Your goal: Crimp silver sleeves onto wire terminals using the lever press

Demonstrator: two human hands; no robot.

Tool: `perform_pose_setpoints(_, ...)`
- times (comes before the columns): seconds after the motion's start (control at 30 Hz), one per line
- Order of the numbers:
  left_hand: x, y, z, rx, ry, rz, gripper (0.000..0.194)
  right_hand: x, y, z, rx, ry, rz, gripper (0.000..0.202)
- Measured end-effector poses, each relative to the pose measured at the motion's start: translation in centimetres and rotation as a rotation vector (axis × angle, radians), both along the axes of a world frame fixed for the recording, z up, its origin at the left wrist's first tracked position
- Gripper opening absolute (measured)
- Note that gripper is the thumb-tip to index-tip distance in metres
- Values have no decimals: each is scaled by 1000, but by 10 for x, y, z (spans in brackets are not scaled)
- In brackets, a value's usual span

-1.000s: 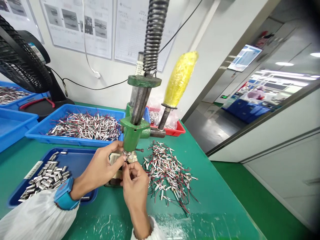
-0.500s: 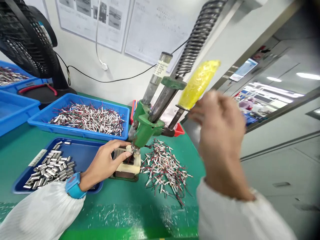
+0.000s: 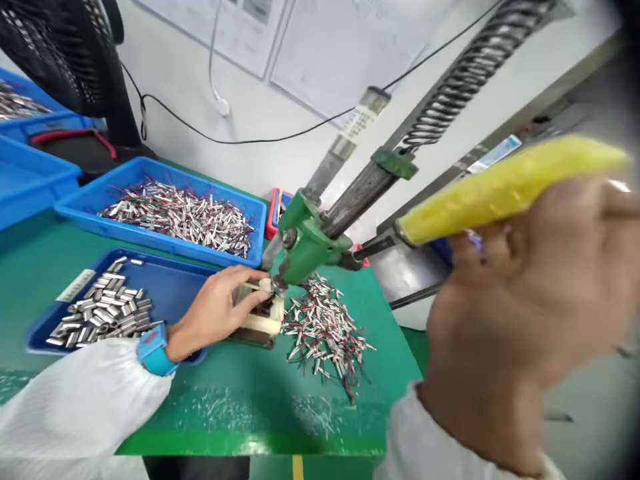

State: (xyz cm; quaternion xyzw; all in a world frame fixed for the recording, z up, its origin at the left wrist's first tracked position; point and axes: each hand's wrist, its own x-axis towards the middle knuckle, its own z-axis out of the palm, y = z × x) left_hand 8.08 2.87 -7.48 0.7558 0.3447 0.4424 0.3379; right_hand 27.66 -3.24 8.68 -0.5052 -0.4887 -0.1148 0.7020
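Below, the green table [image 3: 225, 400] carries the green press [image 3: 305, 247], with a blue bin [image 3: 150, 233] and darker tray [image 3: 175, 287] to its left. My right hand [image 3: 520, 320], blurred, curls around the press's yellow handle [image 3: 500, 193]; my left hand [image 3: 220, 310] rests at the pale fixture [image 3: 267, 324] below, thumb and fingers slightly apart, whether pinching anything I can't tell. Metal cylinders [image 3: 107, 310] lie in the tray.

White wall [image 3: 250, 107] behind, two posters [image 3: 345, 53] up, black cable [image 3: 240, 142] across; green table [image 3: 240, 380], scuffed near the front, glare on its edge; green floor [image 3: 270, 467] with yellow stripe [image 3: 297, 467]; grey frame [image 3: 550, 97] slanting at right, area beyond blurred.
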Motion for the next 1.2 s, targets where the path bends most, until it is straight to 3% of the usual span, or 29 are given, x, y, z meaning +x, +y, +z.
perform_pose_setpoints(0.07,0,0,0,3,10,-23,25,18,-3,-41,-9,119,-66,37)
perform_pose_setpoints(0.1,0,-1,0,8,13,-38,25,28,-3,-66,-89,111,-135,36)
perform_pose_setpoints(0.13,0,-1,0,13,14,-47,25,37,-1,-94,-260,9,-163,33)
perform_pose_setpoints(0.23,0,-1,0,2,4,-40,26,50,8,-166,-769,-435,-74,22)
perform_pose_setpoints(0.33,2,-1,-1,-9,10,-11,30,45,14,-198,-903,-518,-52,14)
perform_pose_setpoints(0.57,3,-3,-2,28,67,35,31,39,22,-197,-879,-456,-86,11)
perform_pose_setpoints(0.7,9,-5,1,92,46,43,32,41,20,-200,-747,-267,-75,15)
perform_pose_setpoints(0.77,16,-5,4,95,20,26,26,40,19,-199,-587,-97,-43,18)
perform_pose_setpoints(0.9,29,-5,13,-165,-114,-93,22,39,18,-195,-233,271,105,11)
perform_pose_setpoints(1.03,28,-1,21,-472,-179,-165,26,42,20,-200,-202,338,99,18)
perform_pose_setpoints(1.2,21,13,26,-595,-104,-258,25,46,23,-210,-244,291,162,26)
